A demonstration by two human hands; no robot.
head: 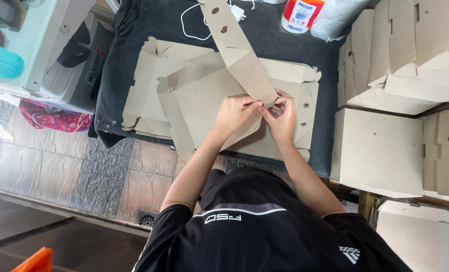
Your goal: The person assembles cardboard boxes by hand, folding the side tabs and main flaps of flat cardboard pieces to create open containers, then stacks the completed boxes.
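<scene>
A flat brown cardboard box blank (199, 100) is tilted up over a stack of similar blanks (144, 95) on a black-covered table (149, 20). A long cardboard flap (234, 45) with round holes rises from it toward the far side. My left hand (234, 113) and my right hand (282, 117) meet at the near end of this flap. Both pinch the cardboard between fingers and thumbs, fingertips almost touching.
Folded cardboard boxes (400, 55) are stacked at the right, with more below (380, 151). A white glue bottle (300, 15), a white plastic bag (338, 17) and a white cable with a plug (199, 20) lie at the table's far edge. The tiled floor (58, 161) and a white appliance (53, 45) lie on the left.
</scene>
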